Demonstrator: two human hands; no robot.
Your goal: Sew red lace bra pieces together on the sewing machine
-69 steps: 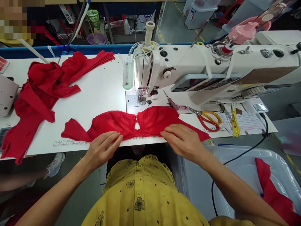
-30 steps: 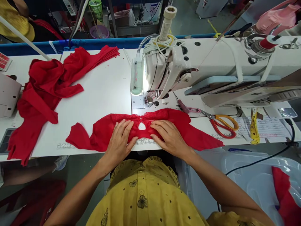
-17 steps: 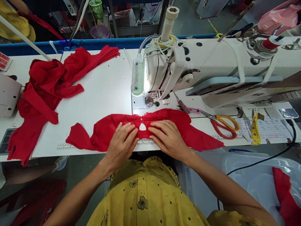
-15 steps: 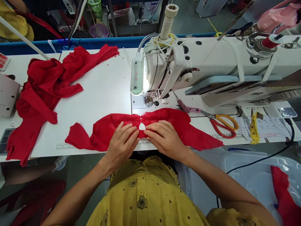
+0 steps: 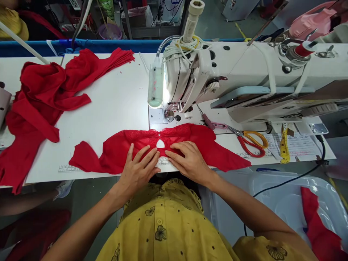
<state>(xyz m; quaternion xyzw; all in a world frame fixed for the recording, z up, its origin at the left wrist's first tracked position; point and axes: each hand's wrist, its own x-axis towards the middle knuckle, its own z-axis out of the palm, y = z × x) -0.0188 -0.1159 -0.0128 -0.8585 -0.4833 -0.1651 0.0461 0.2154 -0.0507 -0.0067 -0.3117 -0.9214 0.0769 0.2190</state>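
Observation:
A red lace garment piece (image 5: 206,143) with a small triangular opening at its middle lies spread along the front edge of the white sewing table (image 5: 116,105). My left hand (image 5: 138,168) lies flat on it just left of the opening, fingers stretched and apart. My right hand (image 5: 189,161) lies flat on the fabric just right of the opening, fingers extended toward the middle. Neither hand grips anything. A white sewing machine (image 5: 233,78) stands right behind the garment, its lamp lit over the needle plate.
A heap of red fabric (image 5: 46,94) covers the table's left side. Orange-handled scissors (image 5: 248,139), a pink-handled tool (image 5: 210,123) and a yellow tape measure (image 5: 284,145) lie to the right. A clear plastic bin (image 5: 285,201) with red cloth (image 5: 318,226) stands at lower right.
Both hands slid inward from the garment's outer parts to its middle, then drew slightly toward the table edge. The fabric lies flatter.

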